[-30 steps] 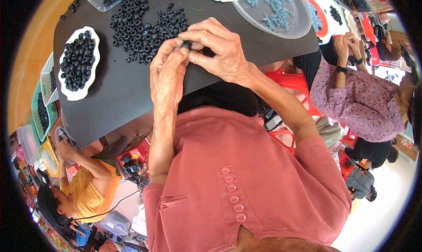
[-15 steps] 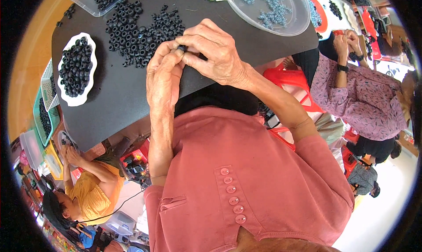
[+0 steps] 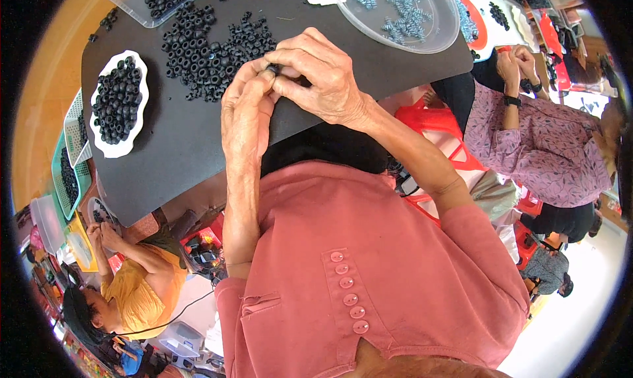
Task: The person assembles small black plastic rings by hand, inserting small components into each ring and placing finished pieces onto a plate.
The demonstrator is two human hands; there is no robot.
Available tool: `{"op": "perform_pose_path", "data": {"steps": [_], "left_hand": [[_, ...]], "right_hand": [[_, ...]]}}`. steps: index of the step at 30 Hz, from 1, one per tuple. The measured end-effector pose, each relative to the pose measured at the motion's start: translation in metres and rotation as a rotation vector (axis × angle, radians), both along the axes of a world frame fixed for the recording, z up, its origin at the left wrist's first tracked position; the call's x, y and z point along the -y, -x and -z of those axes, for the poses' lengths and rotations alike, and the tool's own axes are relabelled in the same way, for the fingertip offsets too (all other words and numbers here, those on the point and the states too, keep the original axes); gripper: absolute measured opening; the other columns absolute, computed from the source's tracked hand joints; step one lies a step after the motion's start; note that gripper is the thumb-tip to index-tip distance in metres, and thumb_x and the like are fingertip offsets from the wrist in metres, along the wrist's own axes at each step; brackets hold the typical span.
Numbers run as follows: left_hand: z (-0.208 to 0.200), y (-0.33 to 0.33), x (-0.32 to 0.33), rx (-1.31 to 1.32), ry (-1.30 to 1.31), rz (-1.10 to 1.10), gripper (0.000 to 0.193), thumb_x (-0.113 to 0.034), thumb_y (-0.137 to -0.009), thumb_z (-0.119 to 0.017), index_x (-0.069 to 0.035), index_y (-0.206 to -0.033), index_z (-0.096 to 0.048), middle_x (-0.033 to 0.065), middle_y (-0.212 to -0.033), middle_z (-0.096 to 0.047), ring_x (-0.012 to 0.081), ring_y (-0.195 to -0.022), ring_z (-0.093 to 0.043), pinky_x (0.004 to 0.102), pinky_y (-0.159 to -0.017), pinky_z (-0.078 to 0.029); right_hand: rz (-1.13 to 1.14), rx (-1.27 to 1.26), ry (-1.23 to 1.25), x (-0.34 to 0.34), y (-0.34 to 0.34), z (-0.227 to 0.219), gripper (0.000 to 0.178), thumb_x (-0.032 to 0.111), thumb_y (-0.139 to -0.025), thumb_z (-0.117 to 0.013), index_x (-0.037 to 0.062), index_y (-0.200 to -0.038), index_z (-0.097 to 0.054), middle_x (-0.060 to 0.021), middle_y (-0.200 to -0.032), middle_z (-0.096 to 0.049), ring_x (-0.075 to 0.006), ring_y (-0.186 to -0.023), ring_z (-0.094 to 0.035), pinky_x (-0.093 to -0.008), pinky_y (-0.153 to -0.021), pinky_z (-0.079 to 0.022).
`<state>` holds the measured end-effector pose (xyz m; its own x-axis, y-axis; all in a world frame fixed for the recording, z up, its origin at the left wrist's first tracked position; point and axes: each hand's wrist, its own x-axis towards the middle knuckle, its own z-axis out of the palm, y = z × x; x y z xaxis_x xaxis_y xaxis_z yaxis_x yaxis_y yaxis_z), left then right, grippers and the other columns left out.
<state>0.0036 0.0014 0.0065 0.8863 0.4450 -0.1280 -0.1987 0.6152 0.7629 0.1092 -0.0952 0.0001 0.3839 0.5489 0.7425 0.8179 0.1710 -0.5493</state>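
Over the near edge of the dark table, my left hand and my right hand meet at the fingertips. Both pinch one small black plastic piece, mostly covered by the fingers. Just beyond them lies a pile of black ring-shaped pieces, with smaller black pieces heaped on its right. To the left, a white scalloped dish holds more rounded black pieces. Small blue coil springs lie in a round clear plastic lid at the far right.
A clear bin of black pieces stands at the far left of the table. Green and white baskets sit past its left edge. One person in yellow works at left, another in a patterned purple shirt at right, beside a red stool.
My hands stay nearly in place, with slight finger movement around the black piece. The view has shifted a little. The hands of the person in yellow have moved slightly.
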Motion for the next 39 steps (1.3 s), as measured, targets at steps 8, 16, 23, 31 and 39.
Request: {"op": "perform_pose_path", "data": {"steps": [8,16,23,31,39], "left_hand": [[-0.001,0.005,0.000,-0.046,-0.131,0.002,0.017,-0.004,-0.091,-0.049,0.005,-0.103,-0.057,0.0078,-0.093,-0.060,0.0152,-0.088,-0.059,0.0309,-0.087,-0.046],[0.003,0.005,-0.003,-0.034,-0.065,0.018,0.017,-0.003,-0.091,-0.048,0.005,-0.102,-0.057,0.0071,-0.096,-0.057,0.0134,-0.090,-0.055,0.0301,-0.088,-0.045],[0.010,0.005,-0.005,0.013,0.009,0.003,0.015,-0.002,-0.091,-0.048,0.005,-0.101,-0.055,0.0047,-0.094,-0.054,0.0119,-0.087,-0.052,0.0305,-0.088,-0.045],[0.001,0.009,0.005,-0.045,-0.181,-0.116,0.017,-0.006,-0.093,-0.050,0.004,-0.105,-0.057,0.0077,-0.091,-0.063,0.0133,-0.082,-0.059,0.0277,-0.081,-0.049],[0.001,0.014,0.005,-0.255,-0.800,-0.218,0.015,-0.007,-0.089,-0.055,0.000,-0.102,-0.060,-0.0012,-0.080,-0.058,0.0041,-0.076,-0.050,0.0199,-0.070,-0.042]], "right_hand": [[-0.011,0.040,0.007,0.001,-0.003,0.000,0.036,0.000,-0.064,-0.073,0.0004,-0.098,-0.063,-0.0101,-0.092,-0.062,-0.0225,-0.076,-0.058,-0.0301,-0.066,-0.049],[0.003,0.141,0.048,0.003,-0.001,0.003,0.034,0.002,-0.066,-0.072,-0.0022,-0.098,-0.062,-0.0120,-0.093,-0.061,-0.0248,-0.078,-0.058,-0.0322,-0.068,-0.049],[0.026,0.202,0.061,0.003,0.005,-0.002,0.033,0.002,-0.066,-0.072,-0.0025,-0.097,-0.062,-0.0119,-0.092,-0.061,-0.0249,-0.077,-0.058,-0.0322,-0.068,-0.049],[-0.130,-0.070,0.079,0.002,0.002,-0.009,0.032,-0.001,-0.071,-0.066,0.0022,-0.103,-0.062,-0.0095,-0.095,-0.063,-0.0200,-0.082,-0.061,-0.0294,-0.072,-0.052],[-0.195,-0.270,0.131,0.004,-0.001,-0.008,0.018,0.000,-0.077,-0.062,0.0025,-0.094,-0.065,-0.0064,-0.085,-0.063,-0.0145,-0.071,-0.061,-0.0261,-0.065,-0.050]]}}
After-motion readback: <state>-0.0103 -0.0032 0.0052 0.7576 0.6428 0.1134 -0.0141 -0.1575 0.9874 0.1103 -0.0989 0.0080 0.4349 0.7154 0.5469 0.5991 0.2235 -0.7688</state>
